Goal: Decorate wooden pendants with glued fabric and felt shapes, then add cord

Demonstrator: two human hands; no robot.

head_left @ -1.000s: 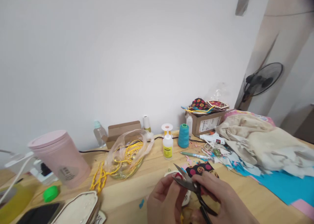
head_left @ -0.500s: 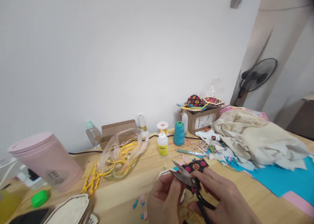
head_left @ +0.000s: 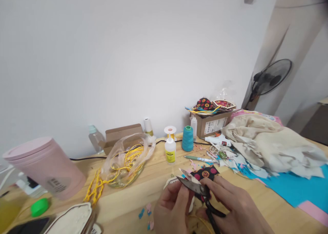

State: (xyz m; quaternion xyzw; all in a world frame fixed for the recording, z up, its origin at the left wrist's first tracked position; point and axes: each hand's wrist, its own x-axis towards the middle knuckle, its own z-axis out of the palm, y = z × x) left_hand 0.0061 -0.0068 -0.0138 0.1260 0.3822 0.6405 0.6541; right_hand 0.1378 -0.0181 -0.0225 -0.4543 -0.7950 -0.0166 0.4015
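Note:
In my right hand (head_left: 233,203) is a pair of scissors (head_left: 201,190) with dark handles, its blades slightly parted and pointing up to the left. My left hand (head_left: 173,206) pinches a piece of dark patterned fabric (head_left: 206,173) with pink and orange dots. The blades lie over the fabric, right by my left fingertips; the edge between them is mostly hidden. A pale wooden piece (head_left: 171,181) shows partly behind my left hand. Yellow cord (head_left: 202,222) curves beneath both hands.
Ahead stand a glue bottle (head_left: 170,151) and a teal thread cone (head_left: 188,139). A pen (head_left: 201,159) lies near scraps. At left are a plastic bag (head_left: 128,158) of yellow cord and a pink tumbler (head_left: 46,169). Crumpled beige cloth (head_left: 271,143) and a cardboard box (head_left: 210,124) occupy the right.
The scissors blades have closed slightly around the same spot. Both hands keep nearly the same place, while the view has shifted a little.

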